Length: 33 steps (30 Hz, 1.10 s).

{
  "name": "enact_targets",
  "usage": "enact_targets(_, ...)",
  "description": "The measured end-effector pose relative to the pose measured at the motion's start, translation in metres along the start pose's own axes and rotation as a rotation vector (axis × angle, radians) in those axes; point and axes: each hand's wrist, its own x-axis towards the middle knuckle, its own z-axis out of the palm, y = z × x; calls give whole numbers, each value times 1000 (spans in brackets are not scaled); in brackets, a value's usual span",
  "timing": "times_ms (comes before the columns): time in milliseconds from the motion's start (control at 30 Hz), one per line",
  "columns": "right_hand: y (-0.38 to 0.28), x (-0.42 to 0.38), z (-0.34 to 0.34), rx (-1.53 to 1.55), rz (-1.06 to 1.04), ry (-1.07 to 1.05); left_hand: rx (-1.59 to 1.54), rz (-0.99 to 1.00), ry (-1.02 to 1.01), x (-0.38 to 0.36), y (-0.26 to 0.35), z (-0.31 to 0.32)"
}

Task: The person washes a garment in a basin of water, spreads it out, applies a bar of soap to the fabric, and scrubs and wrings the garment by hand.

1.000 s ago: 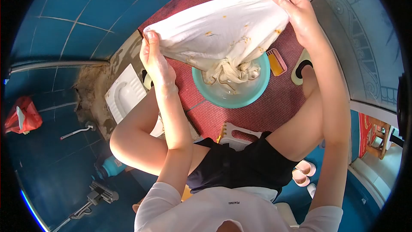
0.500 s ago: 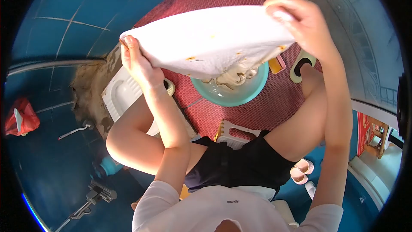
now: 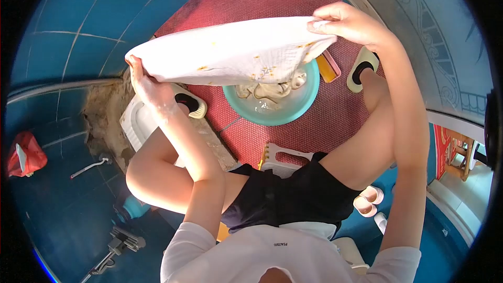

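A white cloth (image 3: 225, 47) with small yellow flower marks is stretched between my two hands, above a turquoise basin (image 3: 272, 120). My left hand (image 3: 152, 91) grips its left end, with fingers closed on the edge. At the other end my right hand (image 3: 348, 23) pinches the upper right corner. In the basin lies a wet, cream-coloured cloth (image 3: 272, 91) in some water. The hanging cloth covers the far part of the basin.
A yellow and pink box-like item (image 3: 328, 67) lies right of the basin. A white folding stool (image 3: 285, 161) stands by my legs on the red mat (image 3: 241, 141). At left is a squat toilet (image 3: 139, 120); at right, a frosted glass door (image 3: 429, 42).
Both hands have shifted left with the cloth, which is now pulled into a narrower band. The right hand has turned, and more of the yellow flower marks shows.
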Motion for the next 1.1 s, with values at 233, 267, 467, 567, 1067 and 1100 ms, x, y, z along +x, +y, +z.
enact_targets(233,10,-5,4,-163,131,-43,-66,-96,-14,0,-4,-3)
enact_targets(267,13,-6,5,-111,102,-33,-92,-128,-34,1,-3,-5)
enact_targets(467,5,-13,14,376,-76,9,-185,-244,-109,-1,14,-6)
enact_targets(567,10,-15,17,500,-63,-104,-249,-280,-189,1,17,-12)
enact_targets(1067,-13,-58,-23,942,-566,255,124,-19,-243,-18,14,21)
enact_targets(1100,-12,-58,-26,939,-562,252,121,-21,-239,-20,12,24)
